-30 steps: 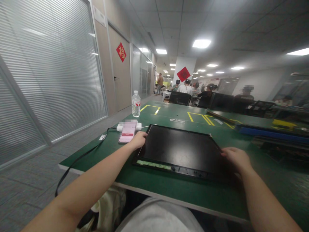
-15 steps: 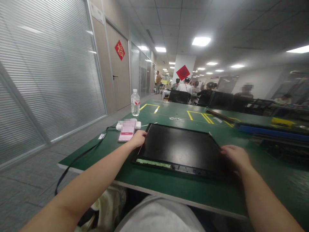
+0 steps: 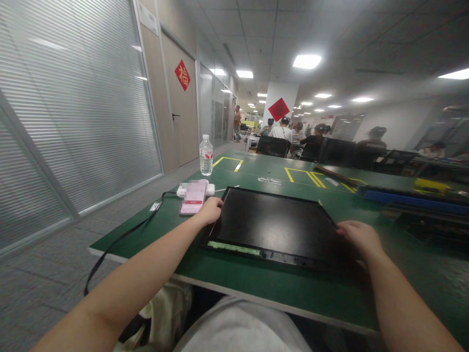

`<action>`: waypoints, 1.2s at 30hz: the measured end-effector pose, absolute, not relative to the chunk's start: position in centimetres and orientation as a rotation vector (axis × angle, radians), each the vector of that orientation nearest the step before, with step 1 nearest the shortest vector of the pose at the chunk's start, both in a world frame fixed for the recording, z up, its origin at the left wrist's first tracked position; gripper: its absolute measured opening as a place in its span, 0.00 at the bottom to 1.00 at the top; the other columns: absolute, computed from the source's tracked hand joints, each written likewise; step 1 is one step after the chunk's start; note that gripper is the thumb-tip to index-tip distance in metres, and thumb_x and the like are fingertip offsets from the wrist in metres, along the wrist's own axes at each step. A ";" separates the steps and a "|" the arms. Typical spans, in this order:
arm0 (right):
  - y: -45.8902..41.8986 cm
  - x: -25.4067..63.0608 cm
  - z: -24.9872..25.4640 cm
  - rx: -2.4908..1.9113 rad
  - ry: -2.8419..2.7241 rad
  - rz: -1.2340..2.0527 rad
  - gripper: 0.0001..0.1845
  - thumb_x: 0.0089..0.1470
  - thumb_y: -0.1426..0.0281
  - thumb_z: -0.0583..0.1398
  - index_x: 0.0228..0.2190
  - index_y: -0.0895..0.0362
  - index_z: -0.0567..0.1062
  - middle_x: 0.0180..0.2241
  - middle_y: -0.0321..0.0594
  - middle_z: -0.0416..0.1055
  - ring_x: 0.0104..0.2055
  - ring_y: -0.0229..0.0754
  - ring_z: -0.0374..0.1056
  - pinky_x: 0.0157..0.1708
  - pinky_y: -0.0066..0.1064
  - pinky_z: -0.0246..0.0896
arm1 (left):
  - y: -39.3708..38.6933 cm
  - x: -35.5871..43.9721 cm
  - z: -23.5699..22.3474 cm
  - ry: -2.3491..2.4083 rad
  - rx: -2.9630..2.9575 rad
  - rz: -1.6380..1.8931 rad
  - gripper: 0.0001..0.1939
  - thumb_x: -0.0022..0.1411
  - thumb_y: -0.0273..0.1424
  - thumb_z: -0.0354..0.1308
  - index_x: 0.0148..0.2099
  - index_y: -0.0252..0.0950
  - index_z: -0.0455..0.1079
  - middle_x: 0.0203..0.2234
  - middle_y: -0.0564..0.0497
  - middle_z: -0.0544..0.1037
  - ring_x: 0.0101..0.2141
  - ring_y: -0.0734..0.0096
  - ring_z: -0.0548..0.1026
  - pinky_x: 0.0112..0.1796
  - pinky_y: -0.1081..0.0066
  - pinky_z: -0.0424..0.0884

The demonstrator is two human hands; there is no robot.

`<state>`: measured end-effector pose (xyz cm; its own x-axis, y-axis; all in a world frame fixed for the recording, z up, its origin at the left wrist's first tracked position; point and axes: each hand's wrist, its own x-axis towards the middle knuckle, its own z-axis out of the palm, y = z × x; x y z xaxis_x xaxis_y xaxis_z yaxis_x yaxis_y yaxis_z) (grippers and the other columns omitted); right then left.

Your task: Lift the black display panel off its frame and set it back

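A black flat display panel (image 3: 274, 220) lies in front of me on the green table, with a green circuit strip (image 3: 234, 248) along its near left edge. My left hand (image 3: 211, 210) grips the panel's left edge, its fingers closed there and the thumb side toward the screen. At the right edge my right hand (image 3: 357, 237) is closed on the frame, some fingers hidden beneath or behind it. A pink-screened phone (image 3: 193, 199) rests just left of my left hand.
Beyond the phone stands a water bottle (image 3: 206, 156). A black cable (image 3: 120, 239) runs over the table's left edge. Yellow tape marks (image 3: 304, 172) lie behind the panel. At the right are a blue bar (image 3: 414, 199) and a yellow object (image 3: 432, 186). Several people sit farther back.
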<state>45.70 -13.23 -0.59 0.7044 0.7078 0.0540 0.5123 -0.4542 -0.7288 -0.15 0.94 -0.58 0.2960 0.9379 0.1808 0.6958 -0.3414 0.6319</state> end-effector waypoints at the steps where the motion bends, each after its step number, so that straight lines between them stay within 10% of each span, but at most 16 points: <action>1: -13.3 45.7 -0.5 -2.155 -0.923 0.335 0.14 0.42 0.61 0.59 0.29 0.55 0.80 0.29 0.44 0.80 0.29 0.47 0.72 0.30 0.36 0.61 | 0.9 -0.2 -0.5 1.468 2.147 0.736 0.20 0.50 0.16 0.51 0.40 0.31 0.81 0.35 0.44 0.83 0.37 0.62 0.79 0.39 0.72 0.72; 36: -13.5 44.9 0.0 -2.263 -1.037 0.183 0.12 0.45 0.65 0.58 0.29 0.53 0.81 0.30 0.42 0.80 0.36 0.51 0.73 0.31 0.37 0.62 | 0.9 -0.2 -0.6 1.569 2.360 0.600 0.19 0.56 0.18 0.50 0.45 0.29 0.79 0.54 0.37 0.73 0.54 0.58 0.73 0.57 0.69 0.64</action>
<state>44.92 -13.47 -0.01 0.6798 0.7217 0.1304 0.6335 -0.4883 -0.6001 -0.16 0.91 -0.56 0.3377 0.9195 0.2011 0.8191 -0.3924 0.4184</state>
